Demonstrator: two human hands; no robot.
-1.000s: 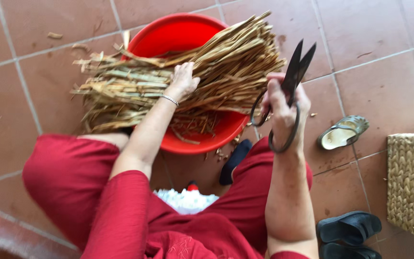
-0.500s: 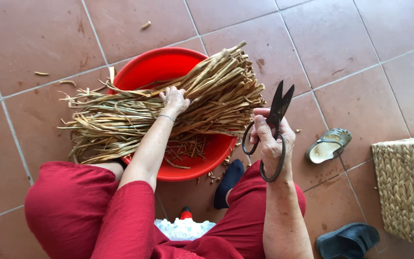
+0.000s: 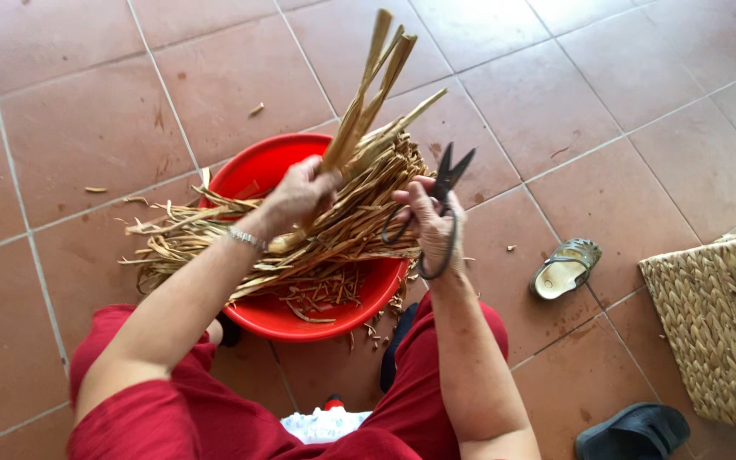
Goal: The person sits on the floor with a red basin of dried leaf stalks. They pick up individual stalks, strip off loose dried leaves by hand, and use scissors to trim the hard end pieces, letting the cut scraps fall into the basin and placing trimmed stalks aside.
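Two hands are working over a red plastic basin [image 3: 253,175] sitting on the terracotta tile floor [image 3: 70,119] at about twelve o'clock from my knees. I am closing my left hand [image 3: 300,198] around a few dried plant strips [image 3: 376,72], lifting them so they are pointing up toward one o'clock, tilted above the rest. The fingers are wrapped tight on their lower ends. A larger bundle of dried strips [image 3: 325,238] is lying across the basin, its frayed ends spilling over the rim toward nine o'clock.

I am holding black scissors [image 3: 440,192] in my right hand [image 3: 432,226], at three o'clock from the left hand and just beside the bundle. My fingers are threaded through the big loop handles and clamped on them; the blades are standing slightly parted, tips pointing toward one o'clock.

A bracelet [image 3: 244,238] is circling my left wrist. Short offcuts [image 3: 321,294] are lying in the basin's bottom. A pale sandal [image 3: 566,268] is resting at three o'clock, a woven mat [image 3: 721,324] at four o'clock, and a dark slipper [image 3: 632,433] at five o'clock.
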